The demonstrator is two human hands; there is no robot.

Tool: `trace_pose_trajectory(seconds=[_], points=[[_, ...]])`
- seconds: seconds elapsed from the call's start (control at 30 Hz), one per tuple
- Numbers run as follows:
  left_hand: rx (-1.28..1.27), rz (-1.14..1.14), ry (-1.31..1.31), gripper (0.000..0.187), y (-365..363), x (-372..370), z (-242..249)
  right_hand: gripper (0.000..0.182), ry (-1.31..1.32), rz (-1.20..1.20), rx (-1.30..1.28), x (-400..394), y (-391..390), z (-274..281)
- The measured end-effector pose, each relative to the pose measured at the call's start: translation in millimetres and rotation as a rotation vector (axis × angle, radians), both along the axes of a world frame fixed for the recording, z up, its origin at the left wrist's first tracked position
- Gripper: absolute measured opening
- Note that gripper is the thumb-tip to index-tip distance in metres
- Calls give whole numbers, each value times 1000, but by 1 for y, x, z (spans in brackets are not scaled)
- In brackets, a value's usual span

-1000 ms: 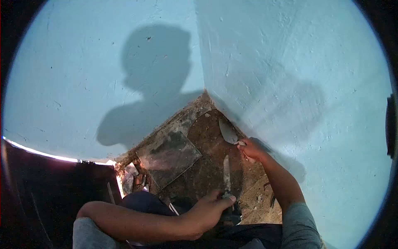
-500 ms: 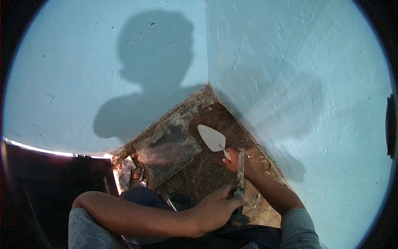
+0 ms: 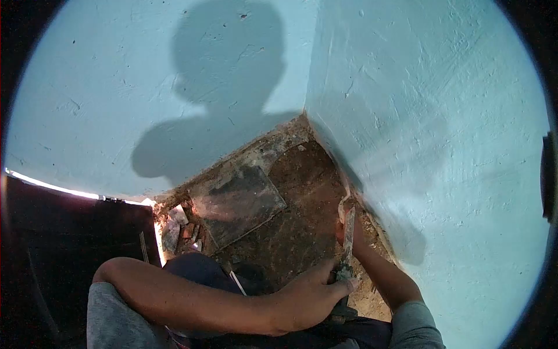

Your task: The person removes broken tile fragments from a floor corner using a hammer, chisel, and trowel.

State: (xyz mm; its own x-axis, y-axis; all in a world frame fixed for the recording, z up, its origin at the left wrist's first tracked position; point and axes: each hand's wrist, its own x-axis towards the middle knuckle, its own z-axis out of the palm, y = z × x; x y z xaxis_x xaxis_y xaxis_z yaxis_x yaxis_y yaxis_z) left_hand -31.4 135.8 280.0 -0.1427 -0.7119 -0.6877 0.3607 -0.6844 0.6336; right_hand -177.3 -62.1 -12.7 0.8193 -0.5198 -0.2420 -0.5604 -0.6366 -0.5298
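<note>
My left hand is closed around the grip of a narrow-bladed tool, its flat, crusted blade pointing up and away from me. Just beyond that blade, my right hand grips a pointing trowel. The trowel is turned nearly edge-on, close to the foot of the right wall, so little of its face shows. Part of the right hand is hidden behind the narrow blade. Below both hands lies bare brown soil.
A dark square tile lies on the ground left of the soil. Broken brick and tile pieces are heaped by a bright gap at the left. Two pale blue walls meet in the corner ahead. A dark panel stands at far left.
My right hand has swung the trowel rightward, from flat over the soil to edge-on by the right wall. The left hand with its tool has shifted slightly right, and the view has moved a little.
</note>
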Motion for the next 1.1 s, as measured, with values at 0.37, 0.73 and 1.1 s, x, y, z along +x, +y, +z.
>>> trace_pose_trajectory(seconds=[0.37, 0.73, 1.1], points=[[-52, -25, -32, 56, -9, -3, -5, 63, 49, 80, 173, 56, -18, -7], [-90, -47, -63, 63, -8, -3, -1, 52, 137, -46, 108, 95, -7, 0], [-100, -62, -71, 63, -9, -17, -14, 47, 170, -155, 50, 141, -18, -6]])
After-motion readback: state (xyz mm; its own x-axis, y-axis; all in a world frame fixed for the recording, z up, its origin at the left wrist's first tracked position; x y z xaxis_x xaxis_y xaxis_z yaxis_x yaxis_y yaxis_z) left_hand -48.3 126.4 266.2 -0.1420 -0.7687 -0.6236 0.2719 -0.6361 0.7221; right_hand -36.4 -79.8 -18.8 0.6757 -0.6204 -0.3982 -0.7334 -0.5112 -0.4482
